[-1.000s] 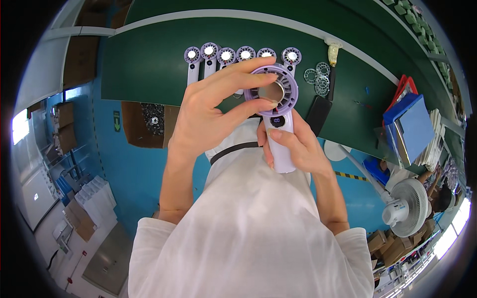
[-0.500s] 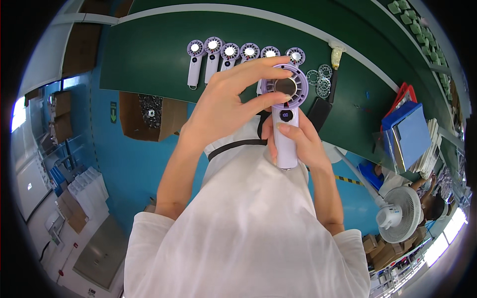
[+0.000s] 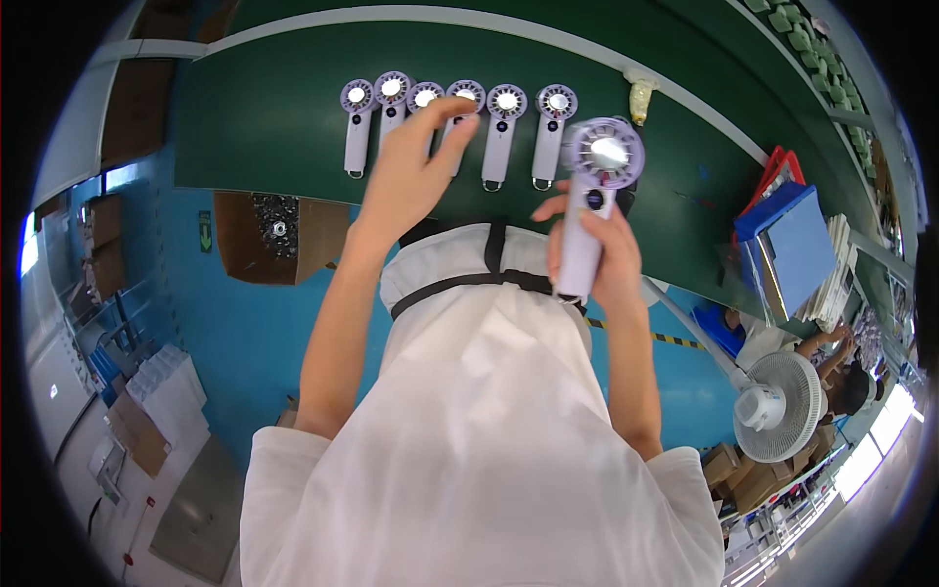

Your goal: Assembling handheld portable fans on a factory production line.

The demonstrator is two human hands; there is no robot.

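A pale purple handheld fan (image 3: 579,240) with a round head and a shiny silver centre is held by its handle in my right hand (image 3: 614,259), fingers wrapped round it. My left hand (image 3: 409,174) is empty, thumb and fingers apart, in front of a row of similar handheld fans (image 3: 498,155) lying on the green table (image 3: 274,108). It hides parts of the middle fans; whether it touches them I cannot tell. The held fan's small round display looks dark. Its head is slightly blurred and covers part of the tabletop behind it.
A yellowish-wrapped handle (image 3: 640,101) lies near the table's back rail. Blue and red folders (image 3: 802,249) stand at the right edge. An open cardboard box (image 3: 235,245) with small dark parts sits below the table's left side. A white pedestal fan (image 3: 780,406) and another person are at the right.
My left hand has let go of the fan's head and moved left. My right hand has carried the fan to the right. The display was lit before and now looks dark.
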